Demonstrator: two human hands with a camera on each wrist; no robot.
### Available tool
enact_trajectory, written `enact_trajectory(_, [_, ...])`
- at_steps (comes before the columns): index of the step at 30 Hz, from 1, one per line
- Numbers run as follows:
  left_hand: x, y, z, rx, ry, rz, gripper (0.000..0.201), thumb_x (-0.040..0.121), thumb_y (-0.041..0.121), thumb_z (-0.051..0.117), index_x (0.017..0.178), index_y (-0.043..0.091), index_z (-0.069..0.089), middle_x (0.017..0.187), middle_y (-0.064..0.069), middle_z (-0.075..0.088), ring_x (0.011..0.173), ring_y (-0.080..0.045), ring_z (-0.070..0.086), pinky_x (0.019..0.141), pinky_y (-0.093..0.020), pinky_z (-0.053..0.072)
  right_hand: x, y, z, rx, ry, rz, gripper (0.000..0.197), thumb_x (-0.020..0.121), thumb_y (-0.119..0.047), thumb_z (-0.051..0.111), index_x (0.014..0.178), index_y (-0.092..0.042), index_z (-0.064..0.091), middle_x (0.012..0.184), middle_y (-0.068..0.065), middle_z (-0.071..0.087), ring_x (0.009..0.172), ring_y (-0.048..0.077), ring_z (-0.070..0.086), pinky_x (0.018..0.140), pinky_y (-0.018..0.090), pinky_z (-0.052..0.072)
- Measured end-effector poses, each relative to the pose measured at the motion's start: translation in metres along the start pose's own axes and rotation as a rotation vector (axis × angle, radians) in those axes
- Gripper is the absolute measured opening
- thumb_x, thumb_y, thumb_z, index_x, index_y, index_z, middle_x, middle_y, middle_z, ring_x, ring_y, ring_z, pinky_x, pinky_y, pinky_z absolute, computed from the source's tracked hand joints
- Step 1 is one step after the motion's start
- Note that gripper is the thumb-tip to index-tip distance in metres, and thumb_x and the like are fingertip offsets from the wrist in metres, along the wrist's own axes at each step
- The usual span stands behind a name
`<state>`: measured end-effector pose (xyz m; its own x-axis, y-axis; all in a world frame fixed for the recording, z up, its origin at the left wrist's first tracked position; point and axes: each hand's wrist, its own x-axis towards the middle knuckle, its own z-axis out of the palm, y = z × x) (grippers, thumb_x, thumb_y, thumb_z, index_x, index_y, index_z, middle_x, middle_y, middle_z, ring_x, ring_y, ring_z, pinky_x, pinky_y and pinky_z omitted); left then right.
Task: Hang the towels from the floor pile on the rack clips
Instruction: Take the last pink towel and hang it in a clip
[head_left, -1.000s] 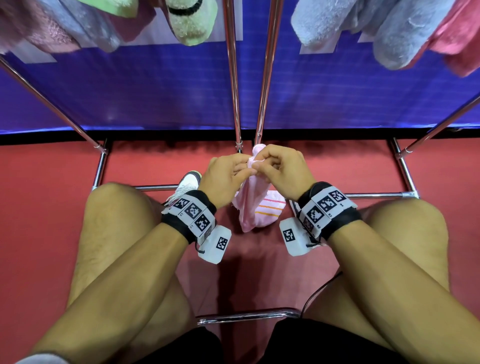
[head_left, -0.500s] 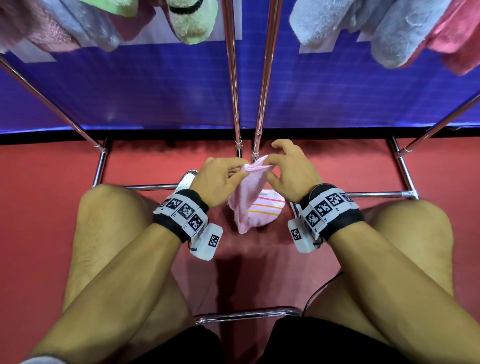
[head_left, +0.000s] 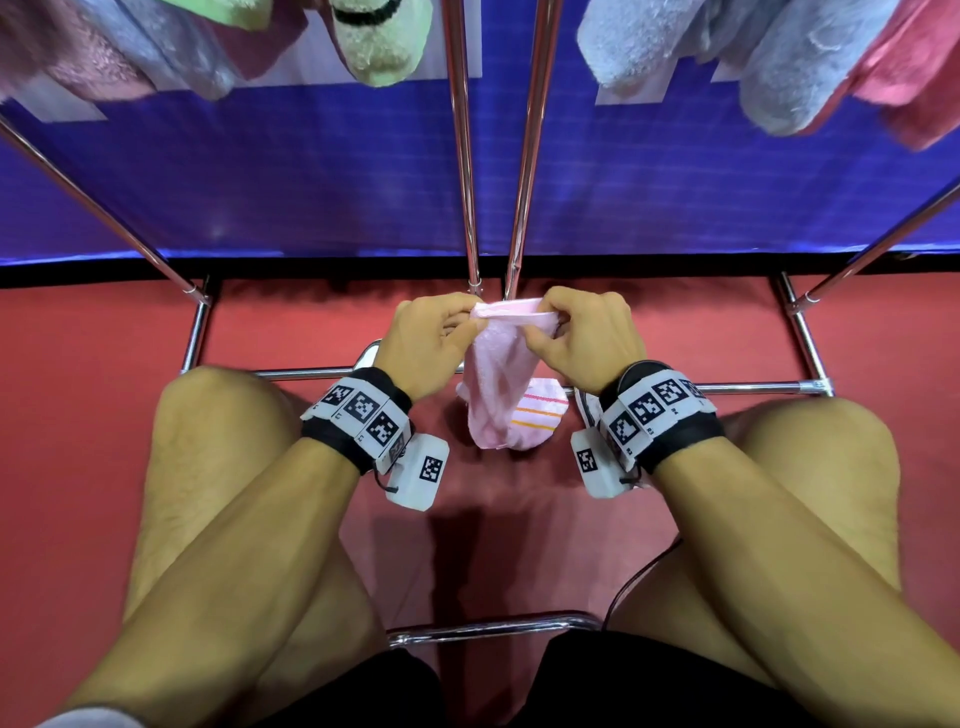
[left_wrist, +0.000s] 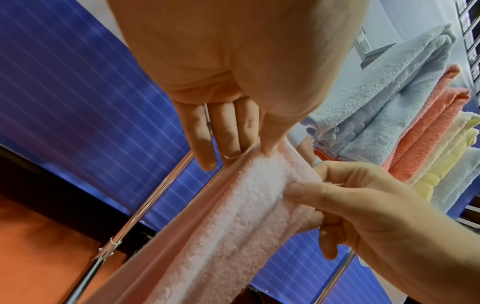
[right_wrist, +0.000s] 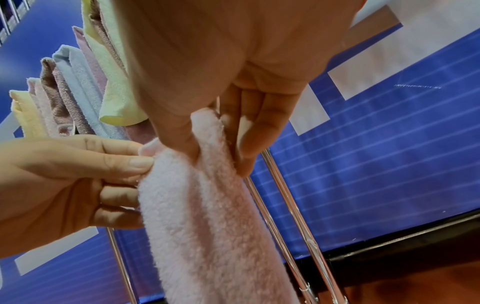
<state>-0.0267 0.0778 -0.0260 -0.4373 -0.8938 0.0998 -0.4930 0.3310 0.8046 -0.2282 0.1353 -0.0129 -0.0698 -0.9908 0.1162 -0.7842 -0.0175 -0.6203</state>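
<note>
Head view shows the person seated, knees apart, both hands raised over the red floor (head_left: 93, 415) in front of the chrome rack (head_left: 464, 156). The left hand (head_left: 426, 343) and the right hand (head_left: 582, 338) hold one pink towel (head_left: 498, 384) by its top edge, stretched short between them just before the two middle uprights of the rack. The rest of the towel hangs down between the wrists, and a white fold with orange and pink stripes (head_left: 537, 410) shows at its lower right.

In the left wrist view the left thumb and fingers (left_wrist: 228, 131) pinch the towel's hem, while the right hand's thumb presses the terry face and its fingers curl behind. The right wrist view shows the same from the other side: right fingers (right_wrist: 259, 131) closed on the bunched top corner of the towel (right_wrist: 207, 216), the left hand (right_wrist: 64, 185) pinching the edge beside it.

Other towels hang overhead on the rack: pale blue (head_left: 675, 47), coral pink (head_left: 914, 67), light green (head_left: 384, 47) and mauve (head_left: 78, 67). A blue panel (head_left: 260, 182) stands behind the rack. No floor pile can be made out.
</note>
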Motion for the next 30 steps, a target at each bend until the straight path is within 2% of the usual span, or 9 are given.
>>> enact_trajectory(5, [0.001,0.000,0.000,-0.068,0.005,-0.034,0.015,0.086,0.026,0.059,0.095,0.022,0.072,0.074,-0.002,0.069,0.064,-0.010,0.052,0.069,-0.030,0.050,0.000,0.000,0.001,0.124,0.055,-0.027,0.022,0.073,-0.032,0.071,0.065,-0.023,0.053,0.059,-0.002,0.060,0.059,0.025,0.056,0.065,0.035,0.048])
enact_trajectory(9, [0.001,0.006,0.000,-0.146,0.015,-0.043,0.013,0.087,0.023,0.060,0.093,0.024,0.071,0.071,-0.006,0.066,0.066,-0.008,0.051,0.070,-0.034,0.051,0.002,0.000,0.001,0.238,0.125,-0.039,0.024,0.076,-0.020,0.077,0.065,-0.020,0.055,0.063,0.001,0.062,0.061,0.020,0.057,0.062,0.022,0.047])
enact_trajectory(14, [0.003,0.008,-0.001,-0.160,0.018,-0.021,0.017,0.089,0.021,0.059,0.094,0.034,0.070,0.076,-0.018,0.065,0.067,-0.012,0.051,0.071,-0.043,0.054,0.005,0.000,0.001,0.184,0.156,-0.056,0.020,0.076,-0.024,0.075,0.070,-0.014,0.059,0.059,-0.003,0.056,0.057,0.025,0.052,0.058,0.036,0.048])
enact_trajectory(18, [0.004,0.010,-0.002,-0.156,0.031,-0.025,0.014,0.089,0.018,0.060,0.096,0.022,0.072,0.071,0.004,0.066,0.067,-0.007,0.052,0.071,-0.033,0.052,0.008,-0.002,-0.001,0.037,0.105,-0.032,0.023,0.074,-0.030,0.074,0.067,-0.016,0.057,0.057,-0.004,0.050,0.058,0.029,0.049,0.061,0.037,0.048])
enact_trajectory(20, [0.003,0.011,-0.002,-0.138,0.024,-0.022,0.015,0.090,0.018,0.059,0.096,0.017,0.072,0.073,0.001,0.069,0.067,-0.008,0.053,0.071,-0.033,0.052,0.008,-0.004,0.000,0.012,0.069,0.011,0.029,0.072,-0.034,0.072,0.060,-0.018,0.052,0.052,-0.002,0.049,0.057,0.031,0.046,0.060,0.035,0.046])
enact_trajectory(23, [0.003,0.010,-0.002,-0.103,0.050,-0.036,0.019,0.089,0.018,0.058,0.099,0.016,0.074,0.065,0.014,0.065,0.063,0.002,0.051,0.066,-0.024,0.048,0.010,-0.006,0.001,0.081,0.059,0.035,0.028,0.069,-0.036,0.070,0.056,-0.018,0.052,0.050,-0.002,0.051,0.055,0.027,0.047,0.060,0.031,0.042])
enact_trajectory(25, [0.004,0.010,-0.004,-0.121,0.069,-0.062,0.019,0.089,0.017,0.058,0.100,0.016,0.074,0.061,0.019,0.060,0.061,0.004,0.050,0.068,-0.027,0.051,0.012,-0.010,0.001,0.153,0.098,0.012,0.022,0.070,-0.028,0.071,0.058,-0.017,0.057,0.053,-0.001,0.056,0.054,0.024,0.052,0.058,0.029,0.044])
enact_trajectory(28, [0.005,0.009,-0.007,-0.160,0.082,-0.080,0.016,0.089,0.024,0.057,0.095,0.024,0.072,0.059,0.005,0.059,0.063,-0.008,0.048,0.071,-0.045,0.057,0.013,-0.019,0.000,0.251,0.158,-0.005,0.015,0.072,-0.019,0.076,0.070,-0.015,0.062,0.059,0.002,0.062,0.056,0.022,0.056,0.059,0.033,0.050])
enact_trajectory(30, [0.003,0.012,-0.010,-0.205,0.101,-0.105,0.015,0.087,0.030,0.056,0.092,0.035,0.070,0.072,-0.019,0.065,0.068,-0.016,0.054,0.074,-0.052,0.057,0.015,-0.024,-0.002,0.383,0.157,0.035,0.033,0.071,-0.015,0.080,0.096,-0.019,0.059,0.058,0.000,0.057,0.051,0.019,0.050,0.056,0.032,0.049])
